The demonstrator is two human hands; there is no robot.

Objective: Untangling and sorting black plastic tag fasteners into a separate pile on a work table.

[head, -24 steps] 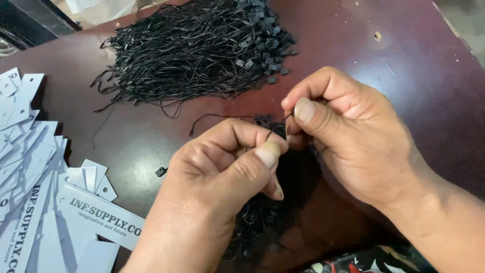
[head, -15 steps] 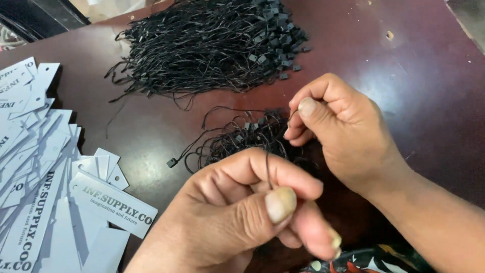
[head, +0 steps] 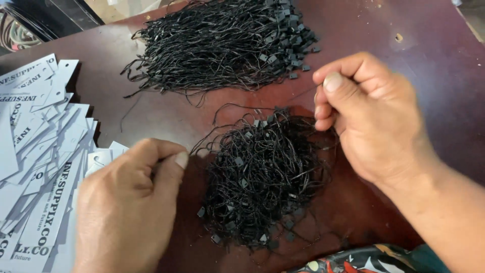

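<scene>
- Risk: the thin black string [head: 309, 92] pinched by the right hand [head: 371, 114] at upper right may drag the tangled lower string pile [head: 265, 174] along, since strands snag on each other.
- Risk: it could slip from the closed thumb and forefinger.
- Left hand [head: 129, 207], lower left, fingers curled shut beside the white card tags [head: 43, 151]; whether it holds anything, cannot tell.
- Neat string bundle [head: 222, 43] lies at top of the desk [head: 429, 55].

The right hand [head: 371, 114] pinches one thin black string [head: 303, 93] above a small messy pile of strings [head: 265, 174]. The left hand [head: 131, 207] rests at the edge of the white paper tags [head: 40, 151] — fingers curled. A bigger string pile [head: 222, 43] lies farther back on the dark red counter [head: 429, 50].
</scene>
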